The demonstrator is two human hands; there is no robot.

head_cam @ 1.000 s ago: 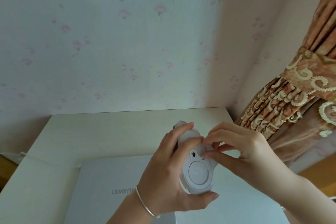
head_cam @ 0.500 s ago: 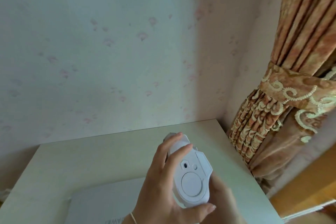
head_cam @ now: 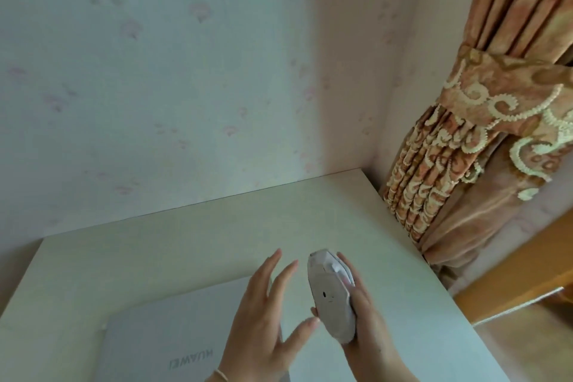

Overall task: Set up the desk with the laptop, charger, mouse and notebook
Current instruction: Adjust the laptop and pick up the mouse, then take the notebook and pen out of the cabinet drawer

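Mouse point(head_cam: 333, 298) gripped by right hand point(head_cam: 369, 319) | closed laptop point(head_cam: 167, 347) beneath | curtain point(head_cam: 483, 146) right

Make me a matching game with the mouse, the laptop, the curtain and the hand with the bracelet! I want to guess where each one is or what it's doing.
Things:
1. mouse
2. laptop
3. curtain
4. left hand

States:
A. closed, lying flat on the desk
B. fingers spread, holding nothing
C. gathered with a tieback, right of the desk
D. tipped on its side in the right hand

Pairs: 1-D, 2-A, 3-C, 4-B
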